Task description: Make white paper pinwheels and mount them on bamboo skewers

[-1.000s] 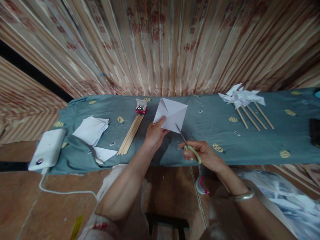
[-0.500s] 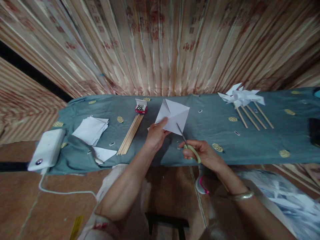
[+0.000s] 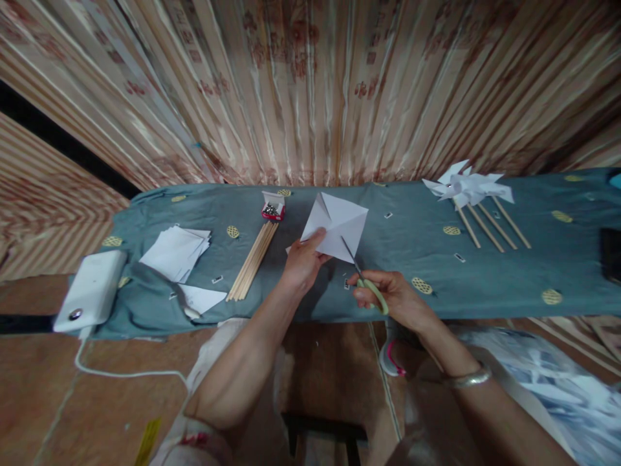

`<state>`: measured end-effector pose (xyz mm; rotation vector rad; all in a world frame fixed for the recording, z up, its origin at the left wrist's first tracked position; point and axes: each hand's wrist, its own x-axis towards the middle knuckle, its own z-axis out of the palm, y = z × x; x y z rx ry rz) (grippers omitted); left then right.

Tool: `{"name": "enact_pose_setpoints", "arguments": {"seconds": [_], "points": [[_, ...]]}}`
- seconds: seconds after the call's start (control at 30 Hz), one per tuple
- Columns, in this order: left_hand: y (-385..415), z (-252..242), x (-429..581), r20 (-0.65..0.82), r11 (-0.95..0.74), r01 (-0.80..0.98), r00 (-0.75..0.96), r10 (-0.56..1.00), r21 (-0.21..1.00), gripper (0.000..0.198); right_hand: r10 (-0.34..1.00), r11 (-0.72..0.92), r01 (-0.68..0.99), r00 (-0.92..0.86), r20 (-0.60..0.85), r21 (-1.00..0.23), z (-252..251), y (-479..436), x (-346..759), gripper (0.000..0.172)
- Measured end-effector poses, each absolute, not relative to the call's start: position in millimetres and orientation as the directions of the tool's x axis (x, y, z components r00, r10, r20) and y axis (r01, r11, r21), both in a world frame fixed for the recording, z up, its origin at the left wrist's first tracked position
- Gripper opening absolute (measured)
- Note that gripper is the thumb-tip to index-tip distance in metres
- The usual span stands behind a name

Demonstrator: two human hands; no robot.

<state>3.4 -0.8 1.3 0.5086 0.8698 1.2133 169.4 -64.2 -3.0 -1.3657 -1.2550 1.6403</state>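
My left hand (image 3: pixel 301 264) pinches the lower left corner of a creased white paper square (image 3: pixel 339 224) and holds it up above the blue-grey cloth. My right hand (image 3: pixel 392 299) is closed round the pale green handles of a pair of scissors (image 3: pixel 365 278). The scissors' thin blades reach into the paper's lower edge near its bottom corner. Both hands hover over the near edge of the cloth-covered table (image 3: pixel 485 278).
A stack of white paper squares (image 3: pixel 175 252) and a loose folded piece lie at left, beside a white device (image 3: pixel 92 290) with a cable. Wooden sticks (image 3: pixel 253 261) and a small red box of pins (image 3: pixel 272 210) lie left of centre. Finished paper pinwheels (image 3: pixel 469 191) on sticks rest at right.
The paper has shifted slightly right and up in my left hand. The scissor blades have moved a little further into its lower edge.
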Motion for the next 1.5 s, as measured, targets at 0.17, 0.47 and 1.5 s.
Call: {"name": "enact_pose_setpoints", "arguments": {"seconds": [0.17,0.47,1.5], "points": [[-1.5,0.9,5.8,-0.322,0.315,-0.562,0.091,0.942,0.765,0.018,0.907,-0.333,0.090,-0.242,-0.345,-0.939,0.1,-64.2,168.5,0.048],[-2.3,1.6,7.3,-0.329,0.324,-0.543,0.092,0.940,0.775,0.013,0.907,-0.357,0.062,-0.217,-0.361,-0.932,0.2,-63.5,167.7,0.051],[-2.7,0.2,7.6,-0.313,0.314,-0.571,0.104,0.944,0.759,0.025,0.913,-0.343,0.078,-0.207,-0.351,-0.936,0.1,-63.5,165.7,0.050]]}}
